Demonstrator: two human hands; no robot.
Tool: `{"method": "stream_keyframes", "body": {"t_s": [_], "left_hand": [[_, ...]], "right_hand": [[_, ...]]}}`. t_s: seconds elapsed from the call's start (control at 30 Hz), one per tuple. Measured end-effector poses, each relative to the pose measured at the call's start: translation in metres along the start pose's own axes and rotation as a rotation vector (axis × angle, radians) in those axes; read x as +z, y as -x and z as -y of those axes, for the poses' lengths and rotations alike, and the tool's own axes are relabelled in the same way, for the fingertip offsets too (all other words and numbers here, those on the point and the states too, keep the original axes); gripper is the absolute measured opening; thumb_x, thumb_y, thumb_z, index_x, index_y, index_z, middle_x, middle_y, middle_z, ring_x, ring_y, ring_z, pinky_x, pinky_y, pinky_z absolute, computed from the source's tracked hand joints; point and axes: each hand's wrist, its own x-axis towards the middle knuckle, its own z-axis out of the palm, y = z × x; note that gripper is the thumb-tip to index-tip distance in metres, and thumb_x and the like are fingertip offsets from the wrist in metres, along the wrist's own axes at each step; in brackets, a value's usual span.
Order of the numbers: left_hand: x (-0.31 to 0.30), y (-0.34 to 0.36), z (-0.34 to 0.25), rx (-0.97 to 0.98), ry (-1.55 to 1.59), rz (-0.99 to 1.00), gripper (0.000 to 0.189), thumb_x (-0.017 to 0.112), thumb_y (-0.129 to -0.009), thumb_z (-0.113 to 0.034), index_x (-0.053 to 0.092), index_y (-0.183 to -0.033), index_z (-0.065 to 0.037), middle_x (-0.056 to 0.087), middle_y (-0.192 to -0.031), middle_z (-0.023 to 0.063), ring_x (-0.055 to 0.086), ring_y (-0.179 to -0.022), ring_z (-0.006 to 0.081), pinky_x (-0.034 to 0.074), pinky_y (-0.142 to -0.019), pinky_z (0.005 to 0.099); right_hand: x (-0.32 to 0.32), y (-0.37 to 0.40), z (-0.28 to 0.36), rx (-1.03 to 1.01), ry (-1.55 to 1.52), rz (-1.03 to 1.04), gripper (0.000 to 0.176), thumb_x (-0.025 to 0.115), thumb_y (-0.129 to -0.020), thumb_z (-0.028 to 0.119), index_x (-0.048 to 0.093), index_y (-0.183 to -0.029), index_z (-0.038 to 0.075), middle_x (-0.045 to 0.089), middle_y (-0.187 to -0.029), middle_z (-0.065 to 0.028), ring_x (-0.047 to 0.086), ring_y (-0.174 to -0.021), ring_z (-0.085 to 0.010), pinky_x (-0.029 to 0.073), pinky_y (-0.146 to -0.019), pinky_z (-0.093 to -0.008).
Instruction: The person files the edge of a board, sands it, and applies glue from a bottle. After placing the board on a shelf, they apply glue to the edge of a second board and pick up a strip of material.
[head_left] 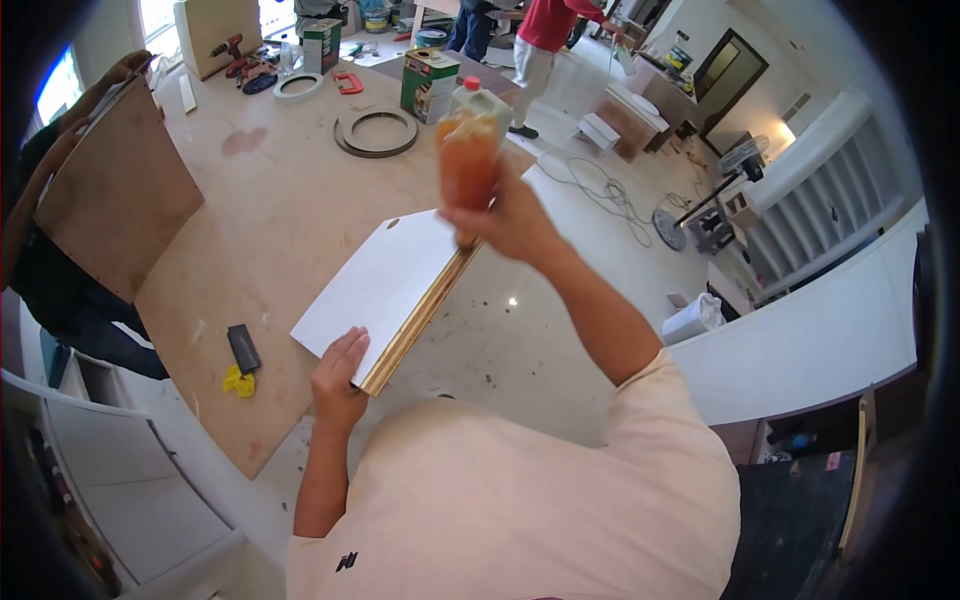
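A white-faced board (385,275) lies on the brown worktable, with its long yellowish-brown edge overhanging my side. My left hand (340,376) grips the board's near corner, fingers flat on the white face. In my right hand (520,222) is a translucent orange squeeze bottle (467,165), blurred, held upright over the far end of that edge. Its lower end is right at the edge, partly covered by my fingers. Left of the board, a dark grey block (243,348) rests beside a crumpled yellow piece (238,381).
The worktable (230,250) carries a coil of edge banding (376,133), a tape roll (298,88), a green-and-white box (430,85) and a red drill (230,48). At left, a person holds a brown panel (130,180). A fan (715,195) and cables stand right.
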Motion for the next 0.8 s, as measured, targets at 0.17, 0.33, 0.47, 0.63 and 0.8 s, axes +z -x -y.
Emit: {"method": "stream_keyframes", "body": {"t_s": [0.17,0.33,0.47,0.63,0.8], "left_hand": [[0.003,0.003,0.004,0.02,-0.016,0.023,0.047,0.072,-0.069,0.006,0.067,-0.116,0.001,0.069,-0.118,0.0189,0.064,-0.115,0.0388,0.051,-0.099,0.0456],[0.001,-0.001,-0.002,0.009,-0.041,0.013,0.045,0.072,-0.072,0.004,0.067,-0.117,0.002,0.069,-0.118,0.0213,0.065,-0.115,0.0389,0.051,-0.099,0.0448],[0.003,0.001,0.0,0.012,-0.057,0.012,0.044,0.072,-0.074,0.004,0.067,-0.118,0.002,0.068,-0.119,0.0225,0.065,-0.115,0.0387,0.051,-0.099,0.044],[0.002,-0.002,-0.002,-0.01,-0.011,-0.002,0.046,0.073,-0.073,0.003,0.067,-0.119,0.001,0.068,-0.12,0.022,0.065,-0.114,0.0386,0.051,-0.099,0.0439],[0.003,0.001,-0.003,0.007,-0.019,0.017,0.047,0.073,-0.073,0.003,0.067,-0.119,0.001,0.068,-0.119,0.0214,0.065,-0.114,0.0385,0.05,-0.1,0.0438]], "right_hand": [[-0.025,-0.037,-0.055,-0.016,0.156,-0.203,0.083,0.085,-0.074,0.038,0.043,-0.137,0.002,0.07,-0.106,-0.0184,0.072,-0.092,-0.028,0.056,-0.084,-0.0371],[-0.005,0.01,0.012,0.224,-0.169,0.097,0.08,0.086,-0.076,0.029,0.043,-0.138,0.002,0.065,-0.118,-0.0149,0.067,-0.103,-0.0223,0.053,-0.089,-0.0361],[0.017,0.052,0.054,-0.006,-0.194,0.281,0.078,0.087,-0.076,0.029,0.046,-0.137,0.005,0.066,-0.116,-0.0147,0.067,-0.098,-0.0218,0.054,-0.085,-0.0366],[-0.005,0.014,0.012,0.059,0.011,0.104,0.072,0.086,-0.075,0.034,0.051,-0.13,0.004,0.066,-0.116,-0.017,0.067,-0.1,-0.0244,0.054,-0.086,-0.0365],[-0.06,-0.053,-0.095,0.123,0.019,-0.268,0.076,0.086,-0.076,0.032,0.045,-0.132,0.001,0.066,-0.114,-0.0142,0.066,-0.1,-0.0212,0.053,-0.088,-0.0327]]}}
